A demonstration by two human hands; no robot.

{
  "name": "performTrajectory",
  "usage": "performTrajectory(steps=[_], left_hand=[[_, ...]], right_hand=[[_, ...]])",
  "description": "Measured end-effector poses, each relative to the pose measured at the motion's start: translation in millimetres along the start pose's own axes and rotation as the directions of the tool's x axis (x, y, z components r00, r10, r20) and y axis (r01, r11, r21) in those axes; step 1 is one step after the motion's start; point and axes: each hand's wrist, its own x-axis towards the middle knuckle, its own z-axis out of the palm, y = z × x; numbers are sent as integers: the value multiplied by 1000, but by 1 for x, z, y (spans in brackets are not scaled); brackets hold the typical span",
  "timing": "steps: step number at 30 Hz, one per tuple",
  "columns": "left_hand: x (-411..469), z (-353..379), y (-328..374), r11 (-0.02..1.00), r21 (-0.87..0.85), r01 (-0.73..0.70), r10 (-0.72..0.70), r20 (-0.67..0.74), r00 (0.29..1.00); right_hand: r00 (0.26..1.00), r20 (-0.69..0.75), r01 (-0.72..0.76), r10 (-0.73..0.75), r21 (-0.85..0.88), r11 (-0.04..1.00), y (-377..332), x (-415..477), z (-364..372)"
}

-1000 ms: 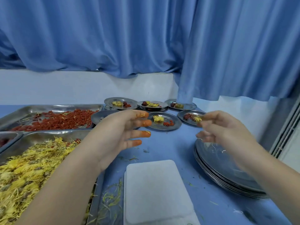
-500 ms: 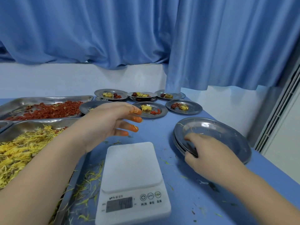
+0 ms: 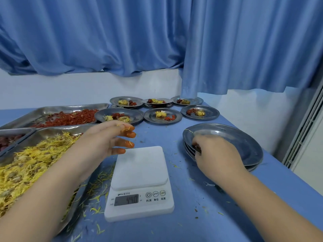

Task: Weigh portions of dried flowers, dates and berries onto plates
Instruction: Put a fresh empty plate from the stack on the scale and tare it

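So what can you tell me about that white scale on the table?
The scale is white, plastic-looking, lying flat on the blue table. Its raised square platform is bare. The front panel has a grey display reading roughly 440 and three round buttons. Loose yellow petals lie along its left side. The left hand is by its far-left corner; contact unclear.

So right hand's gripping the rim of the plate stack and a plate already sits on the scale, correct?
Not quite: the head view shows the scale bare, with no plate on it. The right hand does grip the rim of the plate stack.
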Motion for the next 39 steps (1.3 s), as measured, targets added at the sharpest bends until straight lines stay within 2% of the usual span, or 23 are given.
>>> performTrajectory(steps=[4,7,10,13,18,23,29,32,36,39], left_hand=[[-8,-12,-18,996,-87,-26,8,-205,979],[-12,-17,-23,965,-219,-144,63,-341,938],[-18,-18,-22,922,-314,-225,90,-391,916],[-23,-18,-21,915,-333,-229,67,-432,899],[-25,-24,-20,912,-317,-261,44,-556,830],[-25,-23,-24,933,-279,-228,32,-565,824],[-23,-24,-28,951,-240,-195,31,-553,832],[-23,-23,-28,952,-237,-192,32,-549,835],[-23,-22,-27,955,-241,-173,16,-541,841],[-24,-21,-26,957,-238,-167,15,-532,847]], right_hand=[[983,-171,52,-72,-119,992,-4,1,-7],[918,-374,140,-134,-11,990,-5,0,-13],[835,-478,306,-270,-3,952,-13,-5,-13],[777,-511,423,-367,-7,906,-29,-13,-10],[714,-476,562,-514,-47,826,-56,-25,4],[681,-429,637,-593,-52,769,-66,-28,18],[704,-361,634,-611,-67,771,-63,-25,25],[733,-266,638,-626,-49,768,-61,-25,23],[745,-123,666,-655,107,738,-55,-27,14],[751,-93,657,-654,205,725,-49,-26,4]])
